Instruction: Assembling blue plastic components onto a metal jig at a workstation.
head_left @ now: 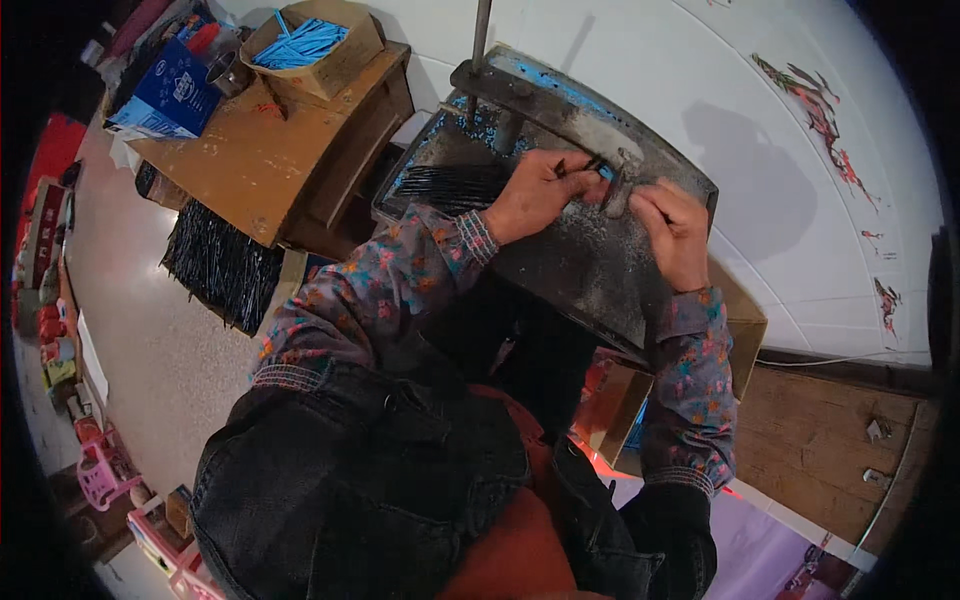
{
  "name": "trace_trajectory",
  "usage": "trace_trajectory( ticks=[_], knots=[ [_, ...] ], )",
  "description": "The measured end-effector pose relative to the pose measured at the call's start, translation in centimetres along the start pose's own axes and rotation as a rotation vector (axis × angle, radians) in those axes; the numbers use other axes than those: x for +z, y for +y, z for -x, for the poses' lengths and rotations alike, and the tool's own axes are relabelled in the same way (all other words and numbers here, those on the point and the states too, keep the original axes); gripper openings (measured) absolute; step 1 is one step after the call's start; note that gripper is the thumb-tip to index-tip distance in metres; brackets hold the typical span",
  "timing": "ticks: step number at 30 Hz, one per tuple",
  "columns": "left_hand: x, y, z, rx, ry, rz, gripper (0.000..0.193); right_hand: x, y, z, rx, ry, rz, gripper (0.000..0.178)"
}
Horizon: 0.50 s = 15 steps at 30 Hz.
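Over the dark work tray, my left hand pinches a small black piece, and a bit of blue shows at its fingertips. The kind of piece is too small to tell. My right hand is closed just to the right, thumb against forefinger; whatever it holds, if anything, is hidden. A worn metal part stands between the two hands. Beside my left wrist lies a bundle of thin black strips. Blue scraps are scattered over the tray's far left part.
A metal bar with an upright rod crosses the tray's back. On the wooden table at left stand a cardboard box of blue strips and a blue carton. More black strips hang below. A white wall bounds the right.
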<state>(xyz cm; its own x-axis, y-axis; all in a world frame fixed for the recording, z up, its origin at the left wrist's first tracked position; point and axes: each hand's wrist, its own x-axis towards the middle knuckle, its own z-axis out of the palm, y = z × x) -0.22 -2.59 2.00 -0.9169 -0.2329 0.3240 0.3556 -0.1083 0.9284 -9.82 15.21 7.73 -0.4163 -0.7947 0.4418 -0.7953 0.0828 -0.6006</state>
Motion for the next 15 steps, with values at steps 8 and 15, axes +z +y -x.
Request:
trace_trajectory(
  ticks=[8,15],
  knots=[
    [0.8,1.4,0.2,-0.097,0.014,-0.013,0.011,-0.5,7.7,3.2,0.047,-0.017,0.313,0.011],
    [0.8,0.2,0.0,-0.013,0.075,-0.011,0.01,0.9,5.2,2.2,-0.079,0.082,0.76,0.012]
  ],
)
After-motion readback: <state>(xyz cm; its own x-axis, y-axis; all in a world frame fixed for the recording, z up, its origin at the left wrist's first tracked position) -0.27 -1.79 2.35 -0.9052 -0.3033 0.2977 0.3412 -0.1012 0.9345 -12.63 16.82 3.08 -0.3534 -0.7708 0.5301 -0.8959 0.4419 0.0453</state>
